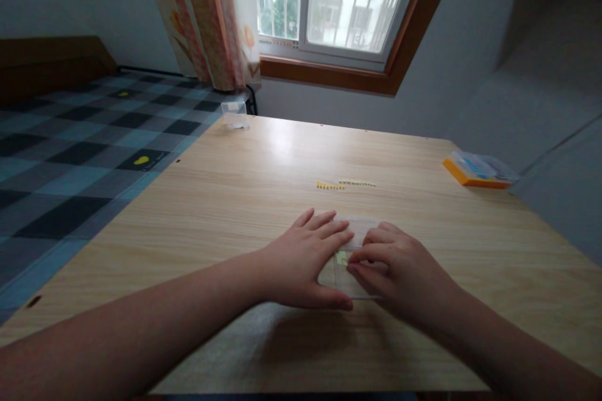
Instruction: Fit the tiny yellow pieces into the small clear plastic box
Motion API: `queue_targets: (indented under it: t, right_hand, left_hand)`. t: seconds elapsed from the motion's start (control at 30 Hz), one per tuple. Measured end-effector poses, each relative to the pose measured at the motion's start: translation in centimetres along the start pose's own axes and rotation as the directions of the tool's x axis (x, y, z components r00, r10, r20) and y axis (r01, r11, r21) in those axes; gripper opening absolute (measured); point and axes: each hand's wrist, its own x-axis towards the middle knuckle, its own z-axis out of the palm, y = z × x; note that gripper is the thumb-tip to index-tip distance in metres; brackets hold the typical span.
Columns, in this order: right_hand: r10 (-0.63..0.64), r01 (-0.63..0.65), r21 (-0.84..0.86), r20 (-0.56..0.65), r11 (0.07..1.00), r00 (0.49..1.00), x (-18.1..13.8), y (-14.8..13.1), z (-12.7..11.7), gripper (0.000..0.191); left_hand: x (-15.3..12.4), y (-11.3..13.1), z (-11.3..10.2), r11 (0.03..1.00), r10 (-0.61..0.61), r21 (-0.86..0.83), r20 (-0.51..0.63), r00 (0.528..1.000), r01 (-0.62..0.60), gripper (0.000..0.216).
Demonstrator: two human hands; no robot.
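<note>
A clear, flat plastic case (360,225) lies on the table under both hands. My left hand (301,263) rests spread across its left side, fingers stretched out and thumb along the near edge. A small patch of pale yellow-green pieces (342,258) shows inside the case, between the two hands. Over the right side of the case is my right hand (399,263), thumb and index finger pinched together at the right edge of that patch. Whatever sits between those fingertips is too small to make out. Beyond the case, small yellow pieces (330,186) and paler pieces (357,183) lie in two rows.
The wooden table (211,200) reaches toward the window (338,6). A clear plastic box (235,114) stands at its far left corner. An orange-edged box (477,170) with a clear top lies by the right edge. A checked bed (94,156) adjoins the left side.
</note>
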Motion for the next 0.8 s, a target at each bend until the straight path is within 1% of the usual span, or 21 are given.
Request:
queue_targets:
  t: [0.27, 0.8]
  right_hand:
    - [0.033, -0.033, 0.003, 0.026, 0.999, 0.999, 0.02, -0.01, 0.25, 0.017]
    - [0.027, -0.025, -0.047, 0.032, 0.999, 0.999, 0.03, 0.02, 0.37, 0.018]
  left_hand:
    - [0.0, -0.06, 0.06, 1.0, -0.006, 0.003, -0.004, 1.0, 0.006, 0.1]
    - [0.05, -0.11, 0.13, 1.0, 0.01, 0.009, -0.013, 1.0, -0.01, 0.1]
